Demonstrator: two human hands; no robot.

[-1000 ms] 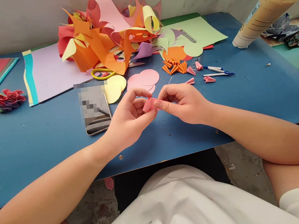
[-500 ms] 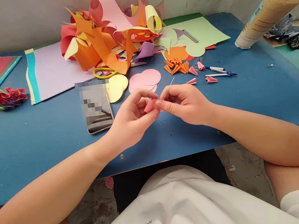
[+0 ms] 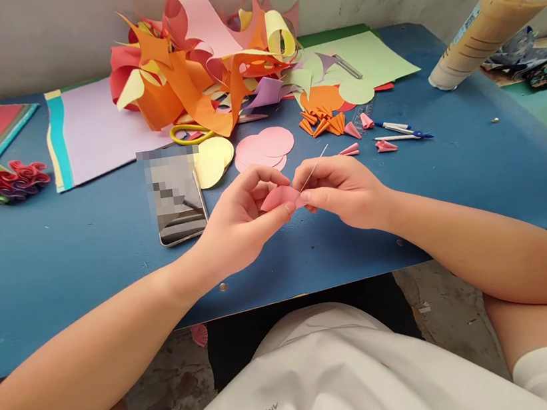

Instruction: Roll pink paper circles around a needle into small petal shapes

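I see paper (image 3: 278, 196), long axis L-R.
L hand (image 3: 239, 226) pinches it; R hand (image 3: 353, 194) pinches needle (image 3: 317, 163) at its R end.

Our pink paper (image 3: 278, 196) and thin stick (image 3: 315, 166)
We hold the 1 small paper piece, curved, between our left hand (image 3: 240, 219) and right hand (image 3: 345, 192); the 1 straight stick slants up rightward from its right end, at our right fingertips.

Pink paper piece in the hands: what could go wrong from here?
Thin rod beside the pink paper piece: a slip might crease the paper or poke a finger.
Small pink cones lie close to the right hand; a sideways move could scatter them.
Tall drink cup: a knock might wet nearby paper.
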